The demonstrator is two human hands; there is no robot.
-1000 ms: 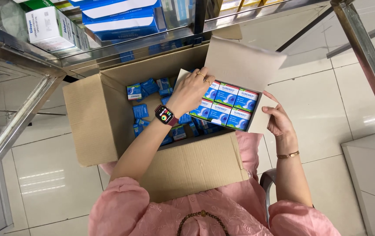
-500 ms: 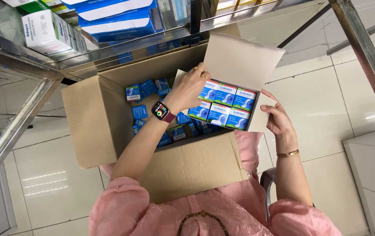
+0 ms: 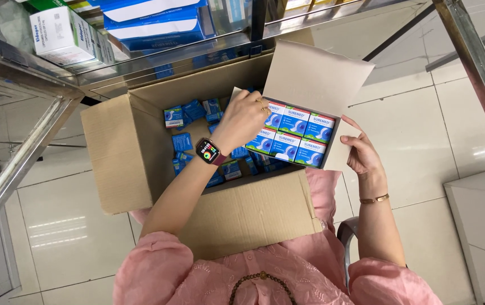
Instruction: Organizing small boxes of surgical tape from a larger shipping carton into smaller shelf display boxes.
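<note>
The right hand (image 3: 361, 155) is grasping the open inner carton (image 3: 333, 113) level over the big cardboard box (image 3: 242, 214), steadying it while the left hand (image 3: 245, 116) is pinching one small blue packet (image 3: 275, 116) in its row.

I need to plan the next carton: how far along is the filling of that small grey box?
Done: six blue packs visible in the grey box. In hand: left hand at its row, right hand steadying it. Left: loose packs in the carton.

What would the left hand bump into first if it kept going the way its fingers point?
Probably the small blue boxes in the open carton. The left hand already reaches their near corner, fingers pointing across them, though depth is hard to judge.
</note>
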